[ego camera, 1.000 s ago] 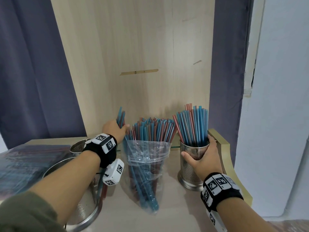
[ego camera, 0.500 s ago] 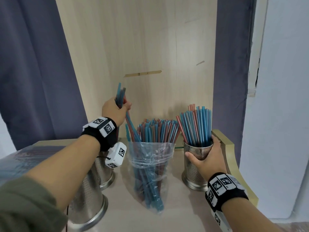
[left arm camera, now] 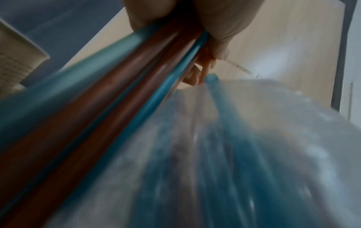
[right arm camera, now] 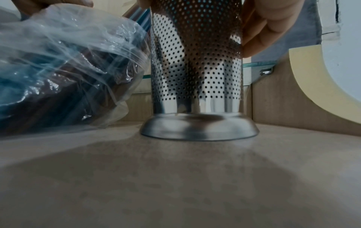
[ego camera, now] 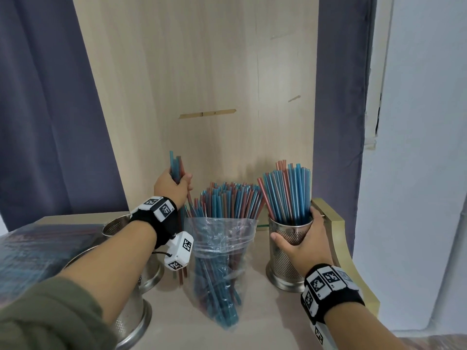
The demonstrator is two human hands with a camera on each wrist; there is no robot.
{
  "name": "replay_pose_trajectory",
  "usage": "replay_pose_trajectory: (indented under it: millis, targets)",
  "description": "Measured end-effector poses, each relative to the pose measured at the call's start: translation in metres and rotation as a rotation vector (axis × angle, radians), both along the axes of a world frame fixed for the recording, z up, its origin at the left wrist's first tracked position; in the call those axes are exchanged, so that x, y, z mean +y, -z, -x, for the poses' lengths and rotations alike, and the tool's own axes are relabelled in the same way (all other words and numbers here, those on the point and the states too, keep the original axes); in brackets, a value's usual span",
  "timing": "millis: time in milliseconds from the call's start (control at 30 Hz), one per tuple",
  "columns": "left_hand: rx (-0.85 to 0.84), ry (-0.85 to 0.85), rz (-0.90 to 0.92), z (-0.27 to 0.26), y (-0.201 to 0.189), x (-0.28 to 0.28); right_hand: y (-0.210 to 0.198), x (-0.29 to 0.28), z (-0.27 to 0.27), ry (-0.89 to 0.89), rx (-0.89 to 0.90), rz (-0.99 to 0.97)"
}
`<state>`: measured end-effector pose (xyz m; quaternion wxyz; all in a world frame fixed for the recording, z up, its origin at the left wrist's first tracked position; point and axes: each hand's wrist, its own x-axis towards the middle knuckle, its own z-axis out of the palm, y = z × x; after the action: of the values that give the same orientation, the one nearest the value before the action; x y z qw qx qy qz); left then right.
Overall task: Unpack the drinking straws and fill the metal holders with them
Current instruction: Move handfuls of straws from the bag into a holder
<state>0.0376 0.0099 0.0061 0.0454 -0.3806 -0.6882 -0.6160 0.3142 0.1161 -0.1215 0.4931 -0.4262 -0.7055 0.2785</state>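
Note:
My left hand (ego camera: 174,188) grips a small bunch of blue and red straws (ego camera: 176,165) upright, just left of the clear plastic bag (ego camera: 222,251). The bag stands open with many straws in it. The bunch's lower ends show under my wrist, outside the bag. In the left wrist view my left hand (left arm camera: 175,18) wraps the bunch of straws (left arm camera: 117,86), with the bag (left arm camera: 263,138) blurred beside them. My right hand (ego camera: 303,246) holds the perforated metal holder (ego camera: 283,261), which is full of straws (ego camera: 288,195). The right wrist view shows the holder (right arm camera: 195,74) standing on the table, fingers (right arm camera: 263,27) on its side.
Two more metal holders stand at the left, a far one (ego camera: 115,226) and a near one (ego camera: 134,322) under my forearm. A flat wrapped pack (ego camera: 38,251) lies at the far left. A raised wooden edge (ego camera: 336,238) borders the table on the right, a wooden panel (ego camera: 202,84) behind.
My left hand has pulled the bunch of straws up out of the bag and now holds it just left of the bag. My right hand has stayed on the filled holder.

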Motion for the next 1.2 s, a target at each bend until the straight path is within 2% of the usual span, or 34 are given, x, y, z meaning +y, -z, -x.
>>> replay_pose_trajectory:
  millis: [167, 333, 500, 633, 667, 700, 767, 833, 900, 967, 1033, 1133, 1200]
  targets:
    - [-0.013, -0.042, -0.087, 0.005, -0.004, 0.0, 0.001, 0.0, 0.0, -0.002, -0.006, 0.002]
    - [0.021, -0.174, -0.308, 0.015, -0.063, -0.013, 0.001, 0.001, 0.0, -0.02, -0.001, 0.001]
    - [0.168, -0.209, -0.536, 0.011, -0.124, -0.048, 0.0, 0.0, 0.0, -0.027, 0.01, -0.021]
    - [0.159, -0.203, -0.618, 0.004, -0.142, -0.069, -0.001, -0.001, 0.0, -0.026, 0.017, -0.029]
    - [0.141, -0.192, -0.548, 0.0, -0.137, -0.07, -0.002, -0.002, 0.0, -0.027, 0.017, -0.033]
    - [0.135, -0.191, -0.4, -0.006, -0.126, -0.067, -0.003, -0.003, 0.0, -0.025, 0.017, -0.037]
    - [0.092, -0.163, 0.025, -0.013, -0.084, -0.059, -0.003, -0.004, 0.0, -0.021, 0.017, -0.04]
    - [0.004, -0.12, 0.371, -0.017, -0.036, -0.053, -0.004, -0.005, 0.0, -0.024, 0.016, -0.036]
    - [-0.045, -0.116, 0.581, -0.014, 0.0, -0.048, -0.005, -0.006, 0.0, -0.026, 0.019, -0.027]
    - [-0.105, -0.134, 0.62, -0.01, 0.02, -0.046, -0.006, -0.007, 0.0, -0.025, 0.025, -0.027]
    - [-0.163, -0.132, 0.564, -0.009, 0.031, -0.044, -0.005, -0.007, 0.0, -0.023, 0.023, -0.028]
    - [-0.211, -0.112, 0.504, -0.011, 0.038, -0.041, -0.003, -0.005, 0.0, -0.025, 0.019, -0.018]
    - [-0.191, -0.098, 0.527, -0.011, 0.038, -0.041, -0.002, -0.004, 0.0, -0.027, 0.022, -0.011]
